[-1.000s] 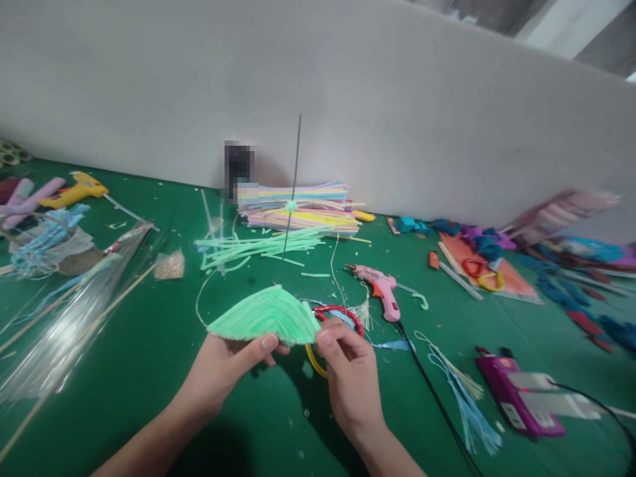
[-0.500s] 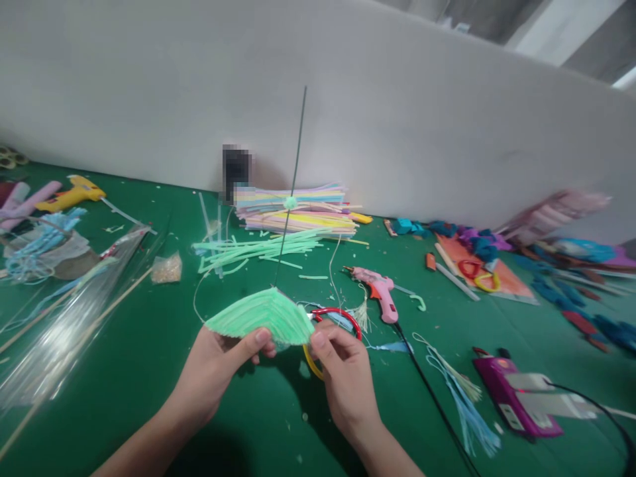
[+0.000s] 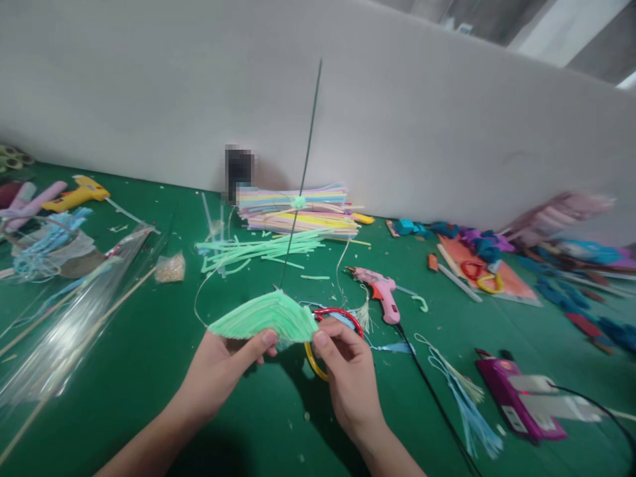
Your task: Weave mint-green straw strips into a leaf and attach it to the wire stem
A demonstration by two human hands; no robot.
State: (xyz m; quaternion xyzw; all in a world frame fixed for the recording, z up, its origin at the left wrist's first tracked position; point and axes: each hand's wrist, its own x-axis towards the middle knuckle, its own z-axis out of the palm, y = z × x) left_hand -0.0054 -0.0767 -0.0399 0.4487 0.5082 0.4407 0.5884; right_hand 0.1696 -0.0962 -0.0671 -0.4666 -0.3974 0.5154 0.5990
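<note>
My left hand (image 3: 226,371) pinches the lower left part of a light green pipe-cleaner piece (image 3: 263,317), bent like a wide peaked canopy, with the thumb on its front. At the piece's right corner, the thumb and fingers of my right hand (image 3: 348,368) are closed on the edge. A thin dark rod (image 3: 309,139) rises from behind its peak, with a small green tuft (image 3: 298,203) partway up. Fine string loops out on both sides. Just behind my right hand lie scissors (image 3: 338,311) with red and yellow handles, partly hidden.
Behind are bundled pastel pipe cleaners (image 3: 298,215) and loose green ones (image 3: 263,248). A pink glue gun (image 3: 380,291) lies to the right, near tassels (image 3: 467,397) and a purple power strip (image 3: 521,397). Clear plastic sleeves (image 3: 74,331) and a yellow glue gun (image 3: 82,192) are at left.
The rod's top has swung up and to the right, and its green tuft has shifted slightly right. Both hands keep their hold on the green piece, which has barely moved.
</note>
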